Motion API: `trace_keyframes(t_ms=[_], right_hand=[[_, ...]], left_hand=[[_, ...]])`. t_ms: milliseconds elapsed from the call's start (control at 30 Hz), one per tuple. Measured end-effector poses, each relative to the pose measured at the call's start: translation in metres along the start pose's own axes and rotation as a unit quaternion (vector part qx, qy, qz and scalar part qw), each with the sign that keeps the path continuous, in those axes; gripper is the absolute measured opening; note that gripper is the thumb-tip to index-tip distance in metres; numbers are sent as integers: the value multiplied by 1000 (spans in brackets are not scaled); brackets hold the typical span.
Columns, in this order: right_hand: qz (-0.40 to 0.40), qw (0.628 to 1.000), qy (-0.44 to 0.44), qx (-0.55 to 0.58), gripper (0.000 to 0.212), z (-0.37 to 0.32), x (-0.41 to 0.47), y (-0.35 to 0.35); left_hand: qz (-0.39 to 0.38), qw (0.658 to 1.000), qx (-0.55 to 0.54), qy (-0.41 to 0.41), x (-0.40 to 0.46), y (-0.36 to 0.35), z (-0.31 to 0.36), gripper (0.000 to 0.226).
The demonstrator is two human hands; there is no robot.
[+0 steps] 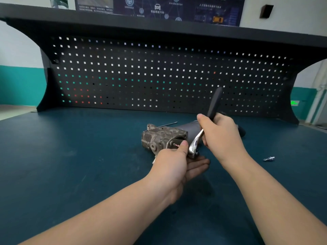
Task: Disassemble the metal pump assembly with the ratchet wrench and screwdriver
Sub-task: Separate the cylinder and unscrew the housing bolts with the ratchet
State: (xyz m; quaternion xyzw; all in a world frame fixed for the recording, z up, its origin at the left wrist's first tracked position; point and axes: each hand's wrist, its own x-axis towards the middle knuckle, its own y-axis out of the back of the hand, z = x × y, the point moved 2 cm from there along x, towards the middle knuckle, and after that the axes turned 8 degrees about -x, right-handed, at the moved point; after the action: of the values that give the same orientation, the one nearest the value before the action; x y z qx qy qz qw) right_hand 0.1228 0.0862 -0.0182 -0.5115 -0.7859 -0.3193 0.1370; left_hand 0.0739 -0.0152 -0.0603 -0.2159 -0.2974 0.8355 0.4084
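Where the blue-green bench top [70, 156] runs toward the black pegboard [159, 73], the metal pump [163, 137] lies on its side near the middle, its ribbed, tarnished casting to the left and a smooth dark cylinder [187, 127] running off to the right behind the hands. A flat bracket on the near face of the casting carries short red and white wires, and the left hand [174, 167] meets the pump there: the thumb presses against the bracket beside the wires, while the fingers lie nearly straight and palm-up below the wrench head. Whether those fingers touch the pump or the wrench cannot be told.

The right hand [220, 133] is wrapped around the ratchet wrench [203, 126], gripping it where the black handle meets the shiny shank. The handle rises up and away toward the pegboard; the chrome head points down and sits just over the left palm, close beside the pump's near end.

A thin metal rod [168, 124] lies on the bench just behind the pump. Well off to the right, a small silvery fitting [269, 158] rests alone on the surface. Above the pegboard a dark shelf runs across, with a blue poster [159, 7] on the wall behind it.
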Motion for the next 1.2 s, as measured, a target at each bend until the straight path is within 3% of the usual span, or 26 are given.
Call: trace_keyframes(t_ms=[167,433,533,633,700,867,967,1033,1067,1100,1133,1200], right_hand=[[0,999,29,17,31,-2,-2,-2],[-57,976,207,40,5,-28,-21,-2],[-92,961,261,6,11,-34,-30,-7],[-77,955,284,-27,12,-36,-32,-9],[-51,961,271,-26,7,-33,-29,-7],[1,987,159,-36,28,-25,-20,-8],[3,993,-82,82,34,-6,-10,-9],[-34,932,-258,253,32,4,-9,-13],[-48,908,-301,289,32,7,-10,-13],[-56,905,-312,283,32,8,-10,-13],[-53,927,-279,244,33,7,-9,-12],[-17,985,-118,127,34,-2,-9,-8]], left_hand=[[10,1000,-26,5,-2,-2,1,36],[26,993,-118,15,-5,-3,6,23],[21,990,-134,24,-4,-1,6,28],[19,989,-143,28,-4,1,6,28],[21,988,-152,30,-4,1,6,20],[27,992,-123,25,-2,2,6,13],[36,993,-105,28,-1,4,7,16],[37,995,-91,31,1,6,6,19],[39,995,-85,31,2,7,6,21],[41,995,-81,31,3,7,5,22],[42,996,-79,30,3,6,5,23],[44,995,-88,25,3,5,6,22]])
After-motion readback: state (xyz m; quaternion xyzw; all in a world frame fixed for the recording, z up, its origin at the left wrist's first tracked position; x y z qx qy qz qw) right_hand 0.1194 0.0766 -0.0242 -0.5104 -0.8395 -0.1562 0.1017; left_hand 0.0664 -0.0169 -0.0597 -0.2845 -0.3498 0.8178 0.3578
